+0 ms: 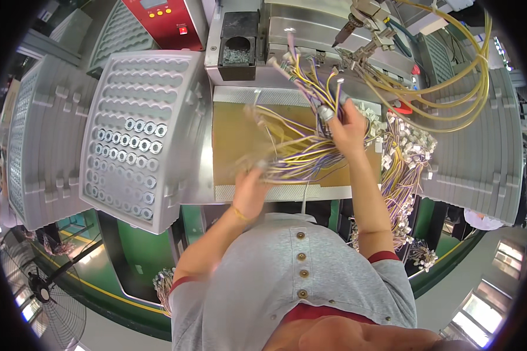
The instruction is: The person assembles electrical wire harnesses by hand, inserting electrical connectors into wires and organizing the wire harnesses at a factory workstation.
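A bundle of yellow, purple and white connector wires (307, 161) stretches between my hands over the brown work board (228, 130). My right hand (348, 130) is closed round the wires, with a silvery cover on the thumb. Past that hand more wires (307, 79) fan out, tipped with small white connectors. My left hand (252, 188) is closed on the lower left end of the bundle, its fingertips blurred. Loose wires (263, 126) above the left hand are smeared too.
At left stands a grey tray stack (184, 140) with metal ring parts (129, 140). A red control box (167, 20) and black bin (238, 50) are behind. A soldering-type head (348, 32) and yellow tubes (451, 88) overhang the right. Wire piles (401, 158) lie right.
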